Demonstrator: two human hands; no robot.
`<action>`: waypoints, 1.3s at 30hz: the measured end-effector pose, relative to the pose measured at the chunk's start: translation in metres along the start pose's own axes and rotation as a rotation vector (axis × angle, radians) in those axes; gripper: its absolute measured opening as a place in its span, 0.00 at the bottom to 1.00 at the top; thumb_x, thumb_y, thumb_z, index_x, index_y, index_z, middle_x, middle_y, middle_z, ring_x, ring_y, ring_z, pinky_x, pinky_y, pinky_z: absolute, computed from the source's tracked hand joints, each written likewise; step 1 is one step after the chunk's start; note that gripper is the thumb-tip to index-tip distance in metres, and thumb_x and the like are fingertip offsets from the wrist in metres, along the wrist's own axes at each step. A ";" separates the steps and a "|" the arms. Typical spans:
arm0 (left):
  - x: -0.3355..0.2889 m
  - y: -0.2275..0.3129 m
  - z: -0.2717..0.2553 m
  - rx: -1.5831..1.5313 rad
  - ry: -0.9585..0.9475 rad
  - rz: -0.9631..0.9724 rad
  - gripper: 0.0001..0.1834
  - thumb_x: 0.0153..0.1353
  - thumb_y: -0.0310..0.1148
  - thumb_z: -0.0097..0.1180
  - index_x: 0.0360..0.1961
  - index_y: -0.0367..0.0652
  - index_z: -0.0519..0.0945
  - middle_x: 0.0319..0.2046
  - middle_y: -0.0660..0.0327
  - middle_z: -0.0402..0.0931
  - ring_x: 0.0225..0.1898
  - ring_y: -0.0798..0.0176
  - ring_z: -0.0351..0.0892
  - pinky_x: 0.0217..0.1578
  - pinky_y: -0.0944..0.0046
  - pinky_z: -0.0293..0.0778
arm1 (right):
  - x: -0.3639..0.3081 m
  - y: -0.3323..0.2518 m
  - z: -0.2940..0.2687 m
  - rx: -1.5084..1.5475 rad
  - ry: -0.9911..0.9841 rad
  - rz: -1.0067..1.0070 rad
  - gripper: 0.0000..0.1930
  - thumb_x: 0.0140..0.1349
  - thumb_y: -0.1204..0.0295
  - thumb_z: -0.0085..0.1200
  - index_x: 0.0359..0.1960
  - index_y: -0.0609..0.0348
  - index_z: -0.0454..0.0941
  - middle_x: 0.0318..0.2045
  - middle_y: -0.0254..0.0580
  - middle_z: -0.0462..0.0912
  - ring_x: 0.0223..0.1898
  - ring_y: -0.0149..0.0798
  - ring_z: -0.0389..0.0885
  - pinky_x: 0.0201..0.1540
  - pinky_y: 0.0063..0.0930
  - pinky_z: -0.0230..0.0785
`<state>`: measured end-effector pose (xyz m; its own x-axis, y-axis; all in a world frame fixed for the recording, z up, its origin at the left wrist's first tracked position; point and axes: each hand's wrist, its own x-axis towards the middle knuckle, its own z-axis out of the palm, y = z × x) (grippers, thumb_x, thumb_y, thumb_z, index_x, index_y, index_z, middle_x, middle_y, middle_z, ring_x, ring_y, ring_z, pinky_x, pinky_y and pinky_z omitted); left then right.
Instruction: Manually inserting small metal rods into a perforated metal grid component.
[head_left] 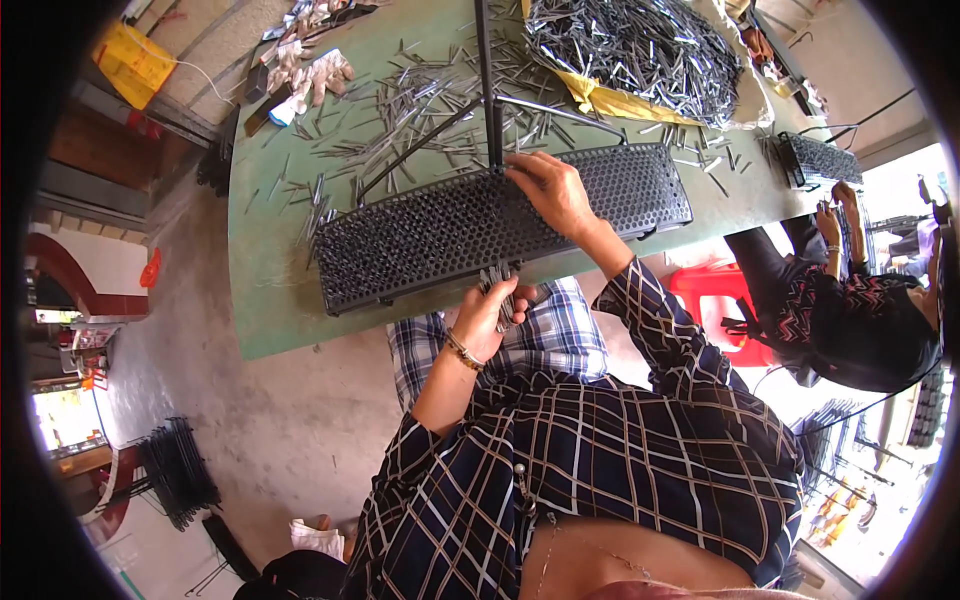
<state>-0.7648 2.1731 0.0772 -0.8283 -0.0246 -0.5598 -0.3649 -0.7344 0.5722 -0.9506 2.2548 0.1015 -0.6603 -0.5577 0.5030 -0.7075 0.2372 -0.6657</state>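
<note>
- Closest of all, the dark checked shirt fills the bottom.
- Over on the left, pale gloves lie on the green table, thin metal strips scattered beside them.
- Centre now: the long black perforated panel stretches along the table's near edge.
- Just below it, the left hand has its fingers curled round a bundle of strips.
- Right hand over the panel, fingers close together at the foot of a black post; whether they pinch anything, I can't tell.
- Beyond, a heaped sack of strips.
- Far right, a co-worker reaches to a second panel.
</note>
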 end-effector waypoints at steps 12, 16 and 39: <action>-0.006 -0.002 0.001 -0.093 -0.026 0.009 0.11 0.62 0.32 0.50 0.42 0.37 0.74 0.33 0.60 0.75 0.35 0.63 0.79 0.33 0.62 0.78 | -0.011 0.005 0.005 -0.240 -0.083 -0.325 0.11 0.55 0.72 0.55 0.39 0.59 0.78 0.32 0.42 0.76 0.30 0.46 0.75 0.37 0.35 0.68; -0.009 0.002 0.006 -0.079 -0.009 0.002 0.12 0.62 0.32 0.51 0.43 0.37 0.74 0.32 0.62 0.74 0.35 0.63 0.78 0.33 0.63 0.78 | -0.012 -0.008 -0.002 -0.256 -0.089 -0.290 0.10 0.56 0.71 0.55 0.39 0.61 0.78 0.34 0.43 0.75 0.31 0.46 0.76 0.37 0.34 0.68; 0.004 -0.002 0.016 -0.084 -0.015 0.065 0.11 0.61 0.30 0.51 0.41 0.35 0.75 0.36 0.59 0.75 0.35 0.63 0.77 0.35 0.61 0.80 | -0.004 0.004 -0.016 0.223 0.078 0.271 0.10 0.59 0.72 0.53 0.39 0.65 0.77 0.29 0.47 0.81 0.28 0.35 0.80 0.32 0.25 0.71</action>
<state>-0.7740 2.1848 0.0837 -0.8555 -0.0648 -0.5137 -0.2734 -0.7861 0.5544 -0.9548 2.2708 0.1055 -0.8395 -0.4341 0.3267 -0.4377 0.1842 -0.8800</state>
